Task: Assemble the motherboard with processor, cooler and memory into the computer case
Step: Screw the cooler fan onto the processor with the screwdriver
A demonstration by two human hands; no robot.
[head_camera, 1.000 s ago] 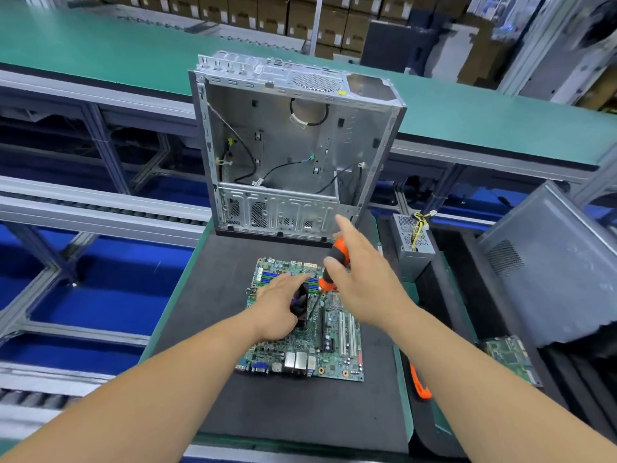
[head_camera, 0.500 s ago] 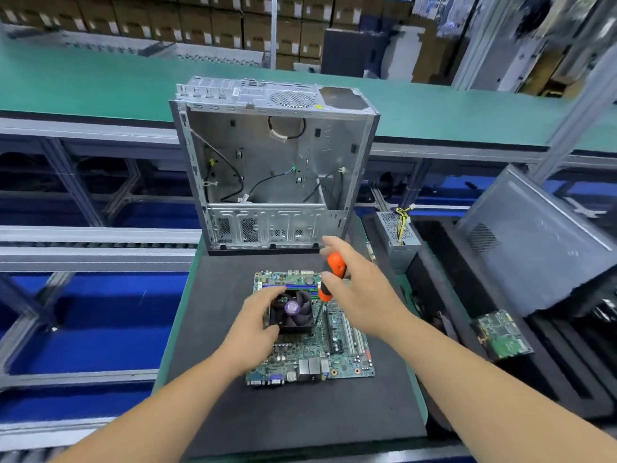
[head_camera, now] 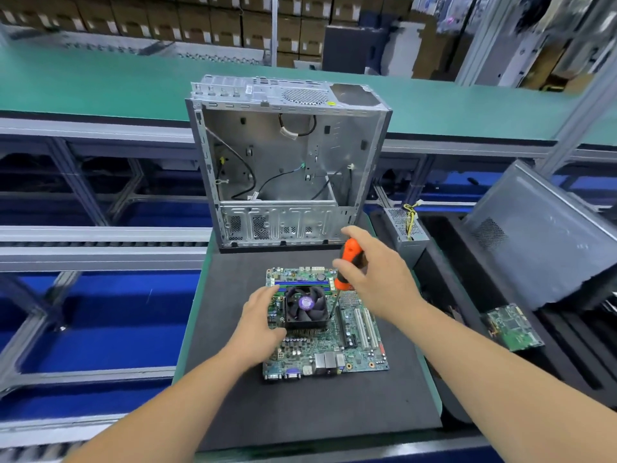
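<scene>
A green motherboard [head_camera: 354, 349] lies flat on a black foam mat [head_camera: 300, 409]. A black cooler [head_camera: 305, 307] with a purple hub sits on the board. My left hand [head_camera: 258, 320] holds the cooler's left side. My right hand [head_camera: 377, 279] grips an orange-handled screwdriver [head_camera: 347, 262], its shaft running down to the cooler's right edge. Behind the board stands the open grey computer case [head_camera: 287, 162], with loose cables inside. The memory slots show as coloured strips just behind the cooler.
A power supply [head_camera: 405, 228] with yellow wires stands right of the case. A grey case panel [head_camera: 541, 235] leans at the far right, a second green circuit board [head_camera: 512, 327] below it. A green conveyor belt [head_camera: 100, 85] runs behind; metal rails lie to the left.
The camera has shifted, so the case and board sit further right in view. My left hand slid off the cooler's top to its left side, uncovering the fan. The screwdriver stays at the cooler's right edge.
</scene>
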